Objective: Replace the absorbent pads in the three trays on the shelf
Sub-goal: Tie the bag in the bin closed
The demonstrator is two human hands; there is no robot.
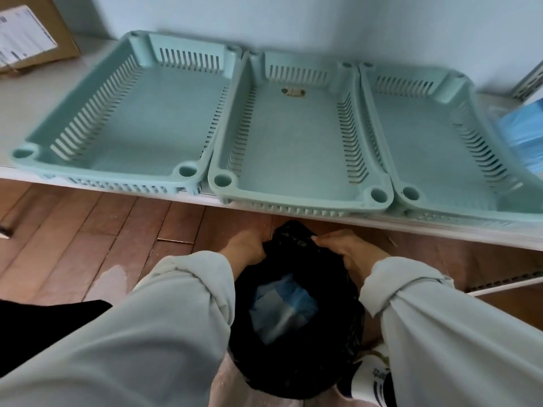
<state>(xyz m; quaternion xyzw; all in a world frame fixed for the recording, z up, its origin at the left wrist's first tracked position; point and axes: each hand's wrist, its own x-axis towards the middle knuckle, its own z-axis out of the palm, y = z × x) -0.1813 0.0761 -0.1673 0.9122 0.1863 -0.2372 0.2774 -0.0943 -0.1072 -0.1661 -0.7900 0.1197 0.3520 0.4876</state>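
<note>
— What have your hands got?

— My left hand [245,249] and my right hand [349,248] both grip the gathered mouth of a black bag [296,312]. The fingers of each grip are curled round the plastic, one on either side of the opening, with the bag hanging between my wrists and down towards my knees.

— Anything in the bag?

— Below my grips, through the opening, I see blue and pale folded sheets [283,308]; they look like absorbent pads, though the picture is too blurred to be sure.

— And the trays?

— Beyond my grips and above them, on the white shelf [440,230], three pale green trays stand side by side, rims touching. The left tray [129,113] lies ahead and to the left of my left grip, the middle tray [296,142] straight ahead of both, the right tray [435,136] ahead and to the right of my right grip. All three show bare floors; the middle one carries a small label [293,92] near its far wall.

— Anything else nearby?

— Far right of my right grip, on the shelf just beside the right tray, a blue stack [526,133]. Far left, a cardboard box [32,33]. Under my hands, wooden floor [88,224].
</note>
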